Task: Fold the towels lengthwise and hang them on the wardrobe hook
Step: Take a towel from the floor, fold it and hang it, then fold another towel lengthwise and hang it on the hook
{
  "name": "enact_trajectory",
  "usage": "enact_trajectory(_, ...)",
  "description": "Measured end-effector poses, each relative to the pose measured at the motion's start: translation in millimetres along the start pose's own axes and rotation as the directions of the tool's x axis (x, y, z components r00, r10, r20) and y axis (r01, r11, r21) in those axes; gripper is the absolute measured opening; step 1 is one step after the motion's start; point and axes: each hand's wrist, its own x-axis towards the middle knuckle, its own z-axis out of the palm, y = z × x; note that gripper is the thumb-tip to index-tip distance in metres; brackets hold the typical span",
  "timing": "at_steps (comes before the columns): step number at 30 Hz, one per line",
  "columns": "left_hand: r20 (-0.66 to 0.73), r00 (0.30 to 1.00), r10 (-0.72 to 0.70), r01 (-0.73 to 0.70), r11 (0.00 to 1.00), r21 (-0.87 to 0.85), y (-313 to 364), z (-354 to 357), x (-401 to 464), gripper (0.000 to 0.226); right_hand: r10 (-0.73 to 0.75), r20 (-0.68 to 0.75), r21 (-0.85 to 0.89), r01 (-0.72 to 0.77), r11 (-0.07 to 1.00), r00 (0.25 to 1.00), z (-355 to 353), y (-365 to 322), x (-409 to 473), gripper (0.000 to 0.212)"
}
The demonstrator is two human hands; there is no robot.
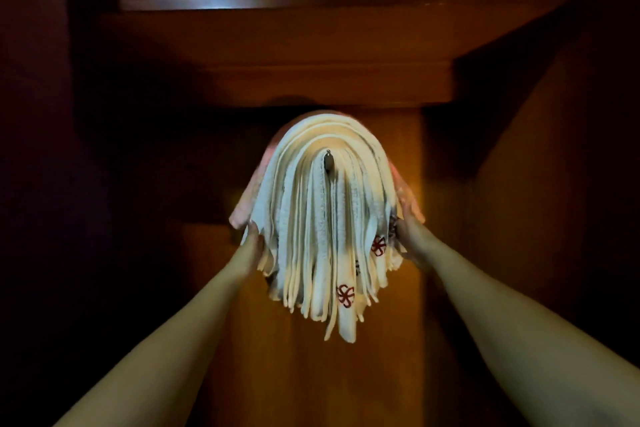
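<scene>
Towels (322,218), thick stack, draped over hook (328,160) at frame centre; left hand (250,246) and right hand (410,243) press flanks, finger curl indiscernible; risk: uneven release slides stack off hook

No words, no numbers, no brand tags to read anywhere here. The only marks are dark red embroidered emblems on the cream towels (322,218) draped over the hook (328,161): a looping, pinwheel-like motif (345,295) low on the bundle toward 6 o'clock, and a second one (378,245) out toward 4 o'clock. A third red trace sits at the right edge, too hidden to make out. They look like ornaments, not letters.
</scene>
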Motion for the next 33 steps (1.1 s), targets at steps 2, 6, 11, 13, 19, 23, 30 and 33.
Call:
enact_trajectory(2,-0.041,0.998,-0.047,0.047,0.999,0.007,-4,6,-19,0.055,0.088,0.007,-0.13,-0.086,0.988,0.996,-5,10,-10,0.086)
enact_trajectory(6,-0.166,0.979,-0.116,0.118,0.993,0.007,-19,-2,-44,0.061,0.145,-0.133,-0.229,-0.173,0.958,0.98,-24,20,-38,0.078)
enact_trajectory(11,-0.242,0.903,-0.354,0.395,0.906,0.15,-51,-8,-77,0.051,0.148,-0.248,-0.383,-0.238,0.893,0.957,-41,34,-86,0.07)
enact_trajectory(13,-0.188,0.919,-0.347,0.384,0.895,0.229,-53,-2,-91,0.044,0.137,-0.21,-0.415,-0.215,0.884,0.968,-41,40,-107,0.068)
enact_trajectory(19,0.115,0.931,-0.347,0.239,0.816,0.527,-69,39,-148,0.038,0.181,-0.068,-0.604,-0.185,0.775,0.981,-22,61,-213,0.054)
enact_trajectory(23,0.308,0.871,-0.383,0.126,0.78,0.613,-89,65,-206,0.039,0.231,0.008,-0.682,-0.163,0.713,0.973,-17,99,-294,0.054)
enact_trajectory(30,0.571,0.667,-0.478,-0.095,0.706,0.702,-163,113,-324,0.036,0.429,-0.131,-0.747,-0.373,0.55,0.894,-24,199,-458,0.05)
enact_trajectory(33,0.644,0.567,-0.513,-0.184,0.684,0.706,-182,144,-370,0.039,0.482,-0.185,-0.736,-0.446,0.51,0.856,-35,242,-534,0.043)
